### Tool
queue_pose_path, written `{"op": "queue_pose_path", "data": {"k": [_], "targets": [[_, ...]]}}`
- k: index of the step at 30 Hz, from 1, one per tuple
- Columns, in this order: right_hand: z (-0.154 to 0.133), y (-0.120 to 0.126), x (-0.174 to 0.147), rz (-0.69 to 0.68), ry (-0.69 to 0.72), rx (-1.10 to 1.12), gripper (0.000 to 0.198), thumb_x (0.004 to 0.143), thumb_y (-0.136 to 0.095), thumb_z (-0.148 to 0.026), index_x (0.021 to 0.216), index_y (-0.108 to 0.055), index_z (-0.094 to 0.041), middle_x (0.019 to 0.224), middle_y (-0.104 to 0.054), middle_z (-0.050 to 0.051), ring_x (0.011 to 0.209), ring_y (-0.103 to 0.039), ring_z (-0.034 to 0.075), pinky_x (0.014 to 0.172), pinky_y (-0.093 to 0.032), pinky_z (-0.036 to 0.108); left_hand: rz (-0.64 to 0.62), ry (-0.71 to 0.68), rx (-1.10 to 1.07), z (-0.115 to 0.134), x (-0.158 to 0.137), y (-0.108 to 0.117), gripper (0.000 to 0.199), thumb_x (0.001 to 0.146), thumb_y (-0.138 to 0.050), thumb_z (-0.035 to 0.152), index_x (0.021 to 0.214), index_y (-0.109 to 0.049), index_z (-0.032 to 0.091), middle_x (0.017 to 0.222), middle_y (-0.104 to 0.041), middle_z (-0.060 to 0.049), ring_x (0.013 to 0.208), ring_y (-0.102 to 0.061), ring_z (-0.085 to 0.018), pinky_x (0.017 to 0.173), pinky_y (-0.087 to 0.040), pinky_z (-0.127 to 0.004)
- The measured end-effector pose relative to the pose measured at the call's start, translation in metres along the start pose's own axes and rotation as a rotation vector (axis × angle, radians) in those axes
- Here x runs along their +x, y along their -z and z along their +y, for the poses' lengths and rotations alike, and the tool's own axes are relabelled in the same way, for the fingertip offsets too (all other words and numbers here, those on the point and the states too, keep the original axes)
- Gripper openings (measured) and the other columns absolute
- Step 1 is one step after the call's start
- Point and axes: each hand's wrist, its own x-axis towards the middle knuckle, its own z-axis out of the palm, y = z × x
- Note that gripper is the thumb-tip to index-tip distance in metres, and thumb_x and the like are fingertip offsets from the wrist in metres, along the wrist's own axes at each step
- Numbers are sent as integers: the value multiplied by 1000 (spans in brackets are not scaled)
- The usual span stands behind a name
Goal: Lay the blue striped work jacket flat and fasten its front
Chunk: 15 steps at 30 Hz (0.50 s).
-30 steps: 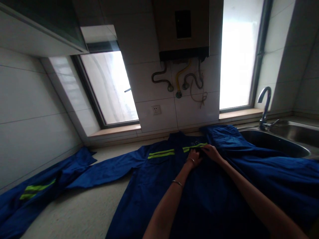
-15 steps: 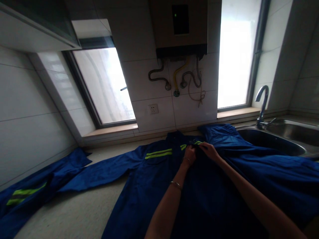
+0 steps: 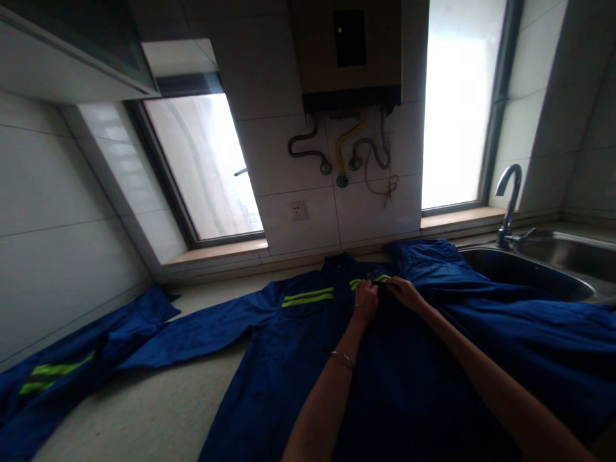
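Note:
A dark blue work jacket (image 3: 283,346) with yellow-green reflective stripes lies spread on the counter, collar toward the wall. My left hand (image 3: 366,299) is closed on the cloth at the chest, by the striped band on the jacket's right half. Close beside it, my right hand (image 3: 403,292) pinches the same band farther right. The fingertips are partly hidden and dark, so any small fastening between them cannot be made out. One sleeve (image 3: 202,330) stretches out to the left.
More blue clothing (image 3: 520,321) is heaped on the right, beside a steel sink (image 3: 587,290) with a curved faucet (image 3: 509,192). Another blue garment part with stripes (image 3: 52,375) lies at far left on the pale counter (image 3: 139,410). A water heater (image 3: 351,58) hangs above.
Both hands stay at the chest band; the left fingers have shifted only slightly on the cloth. The whole view has moved a little.

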Motion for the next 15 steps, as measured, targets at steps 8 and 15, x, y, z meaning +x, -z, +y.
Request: {"op": "queue_pose_path", "data": {"k": [8, 15], "targets": [[-2, 1, -2, -59, 2, -101, 18, 77, -53, -25, 91, -62, -18, 91, -63, 6, 84, -58, 18, 77, -45, 30, 20, -19, 47, -2, 1, -5, 30, 91, -35, 22, 111, -55, 13, 100, -55, -11, 98, -45, -24, 89, -35, -37], [-15, 6, -4, -120, 21, -290, 19, 79, -53, -25, 95, -61, -20, 98, -62, 6, 93, -56, 19, 84, -40, 33, -66, -42, 92, 0, 1, -8, 31, 86, -35, 12, 112, -54, 15, 102, -52, -12, 102, -44, -25, 87, -36, -38]]}}
